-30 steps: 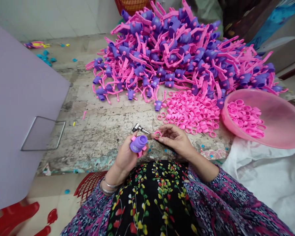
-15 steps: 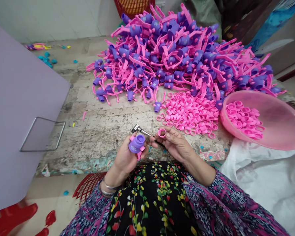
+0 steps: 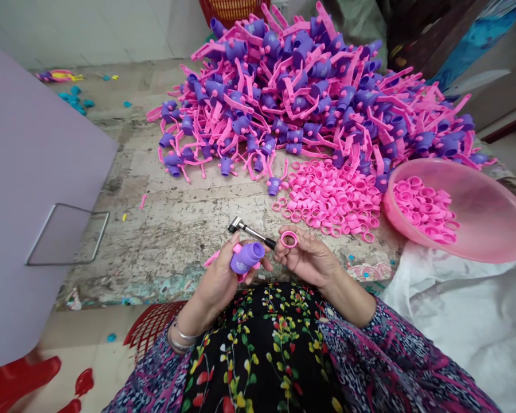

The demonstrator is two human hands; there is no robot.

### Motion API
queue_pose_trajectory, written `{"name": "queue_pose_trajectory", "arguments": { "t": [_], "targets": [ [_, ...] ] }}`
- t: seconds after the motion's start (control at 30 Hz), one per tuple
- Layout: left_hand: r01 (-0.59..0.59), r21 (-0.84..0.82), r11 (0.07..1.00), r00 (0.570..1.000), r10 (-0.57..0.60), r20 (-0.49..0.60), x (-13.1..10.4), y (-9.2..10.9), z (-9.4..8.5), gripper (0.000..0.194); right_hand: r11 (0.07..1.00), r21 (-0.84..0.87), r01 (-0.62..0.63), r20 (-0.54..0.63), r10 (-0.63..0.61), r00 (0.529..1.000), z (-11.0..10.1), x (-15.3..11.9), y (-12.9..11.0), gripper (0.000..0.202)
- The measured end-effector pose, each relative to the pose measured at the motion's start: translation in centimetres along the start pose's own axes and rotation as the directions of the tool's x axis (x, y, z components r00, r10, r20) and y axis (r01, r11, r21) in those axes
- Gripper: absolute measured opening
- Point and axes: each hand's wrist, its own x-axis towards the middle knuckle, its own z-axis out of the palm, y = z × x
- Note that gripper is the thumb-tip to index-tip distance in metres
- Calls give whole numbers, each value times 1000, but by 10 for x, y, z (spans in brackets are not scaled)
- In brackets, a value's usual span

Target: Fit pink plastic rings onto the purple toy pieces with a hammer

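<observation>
Left grip (image 3: 217, 275) clasps a purple plastic tubular piece (image 3: 244, 259) nearside of the black-and-silver hammer (image 3: 251, 231); right grip (image 3: 312, 259) pinches a round pink plastic ring (image 3: 282, 241) beside the hammer's handle.

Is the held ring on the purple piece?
Off: the right hand holds the ring apart from the purple piece in the left hand.

Purple pc. (image 3: 243, 259) & pink ring (image 3: 289, 233): smooth plast.; hammer shaft (image 3: 253, 232): shiny met.; tabletop (image 3: 163, 221): rough.

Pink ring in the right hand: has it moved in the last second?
Yes. Against the hammer lying on the table, the pink ring in the right hand has shifted rightward, away from the hammer's head.
</observation>
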Motion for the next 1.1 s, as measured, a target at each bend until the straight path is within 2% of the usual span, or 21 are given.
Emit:
{"name": "queue_pose_trajectory", "arguments": {
  "t": [0.2, 0.4, 0.63, 0.73, 0.9, 1.1],
  "targets": [
    [-38, 43, 998, 999, 40, -33, -2, 0, 1, 53, 998, 51, -34, -2, 34, 999, 1, 0, 0, 34],
    [-49, 97, 994, 991, 60, -119, -1, -3, -1, 54, 995, 55, -81, -21, 82, 996, 1, 0, 0, 33],
    [-50, 181, 982, 981, 83, -178, 2, -13, -11, 55, 995, 74, -64, -17, 66, 998, 1, 2, 3, 27],
    [-69, 219, 973, 988, 97, -123, 4, -15, -14, 55, 991, 84, -100, -57, 105, 993, -1, 4, 5, 26],
    [-194, 305, 933, 980, 199, 14, 8, -14, -12, 47, 986, 44, -158, -113, 162, 980, -4, 6, 9, 25],
    [-213, 426, 879, 977, 191, 96, 9, -14, -12, 45, 996, -7, -89, -223, 85, 971, 2, 8, 15, 25]
  ]
}}
